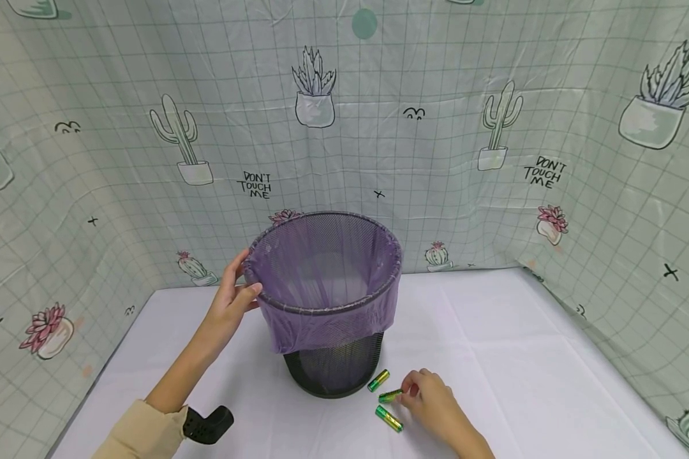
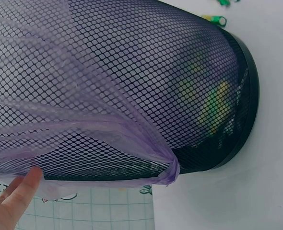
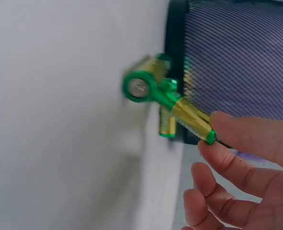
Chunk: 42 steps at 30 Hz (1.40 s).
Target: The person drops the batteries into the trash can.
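A black mesh wastebasket, lined with a purple bag, stands upright on the table. My left hand rests against its left side at the rim, thumb toward me and fingers spread along the bag. In the left wrist view, fingertips touch the bag's outside. My right hand pinches one end of a green and gold battery between thumb and index finger, its other fingers loosely curled. Two more batteries lie close by, one battery near the basket's base and another battery nearer me.
Through the mesh, blurred green and yellow things show at the basket's bottom. A white cloth covers the table. Patterned curtains enclose the back and sides. A black device sits at my left sleeve.
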{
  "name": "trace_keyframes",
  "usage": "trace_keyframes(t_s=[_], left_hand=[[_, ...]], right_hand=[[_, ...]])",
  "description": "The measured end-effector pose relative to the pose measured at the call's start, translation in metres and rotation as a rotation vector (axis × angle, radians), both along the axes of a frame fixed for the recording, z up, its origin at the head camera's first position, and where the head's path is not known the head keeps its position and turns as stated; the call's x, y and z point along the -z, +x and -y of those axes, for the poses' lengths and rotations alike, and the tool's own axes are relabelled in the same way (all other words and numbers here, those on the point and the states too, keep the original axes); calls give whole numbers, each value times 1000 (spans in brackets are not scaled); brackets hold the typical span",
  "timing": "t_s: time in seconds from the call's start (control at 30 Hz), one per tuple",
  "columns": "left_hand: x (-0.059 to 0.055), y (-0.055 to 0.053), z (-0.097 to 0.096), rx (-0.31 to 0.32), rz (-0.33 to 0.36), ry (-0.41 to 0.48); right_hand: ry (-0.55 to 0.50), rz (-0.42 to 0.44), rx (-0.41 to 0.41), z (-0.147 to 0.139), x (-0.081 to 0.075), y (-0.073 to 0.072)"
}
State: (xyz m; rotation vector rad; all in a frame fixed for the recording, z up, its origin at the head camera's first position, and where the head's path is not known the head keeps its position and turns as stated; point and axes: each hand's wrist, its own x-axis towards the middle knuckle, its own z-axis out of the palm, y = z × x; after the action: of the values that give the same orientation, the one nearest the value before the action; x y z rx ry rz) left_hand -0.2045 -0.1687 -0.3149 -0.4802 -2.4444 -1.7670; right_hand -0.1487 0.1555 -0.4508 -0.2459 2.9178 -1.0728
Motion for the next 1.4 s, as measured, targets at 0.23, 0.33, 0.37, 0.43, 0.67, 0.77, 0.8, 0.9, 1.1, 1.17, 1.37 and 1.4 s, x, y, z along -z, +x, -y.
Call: trace_keyframes(t_s=[0.23, 0.33, 0.37, 0.43, 0.67, 0.77, 0.8, 0.9, 1.1, 1.17, 1.37, 1.4], left_hand=[[-1, 1, 0, -1, 7, 0], [-1, 1, 0, -1, 9, -2], [-1, 1, 0, 0, 10, -1], [-1, 1, 0, 1, 11, 0], [-1, 0, 0, 3, 7, 3], [-1, 0, -1, 5, 1, 6], [-1, 0, -1, 5, 0, 9], [0, 0, -1, 7, 0, 15], [-1, 0, -1, 3, 8, 15], [-1, 0, -1, -2, 8, 10], [0, 0, -1, -9, 8, 2], [0, 0, -1, -7, 8, 2]], right_hand=[[-49, -81, 72, -5, -30, -3], [-58, -128, 95, -6, -49, -4], [-60, -153, 98, -7, -56, -4], [-62, -212, 101, -7, -70, -4], [-75, -467, 67, -7, -121, -5], [-101, -524, 45, -5, -143, -5], [-109, -539, 35, -4, -149, -6], [-130, -583, 3, 0, -166, -10], [-160, -636, -82, 14, -187, -18], [-168, -632, -110, 20, -191, -20], [-148, -603, -154, 35, -196, -27], [-138, -598, -157, 36, -196, -28]])
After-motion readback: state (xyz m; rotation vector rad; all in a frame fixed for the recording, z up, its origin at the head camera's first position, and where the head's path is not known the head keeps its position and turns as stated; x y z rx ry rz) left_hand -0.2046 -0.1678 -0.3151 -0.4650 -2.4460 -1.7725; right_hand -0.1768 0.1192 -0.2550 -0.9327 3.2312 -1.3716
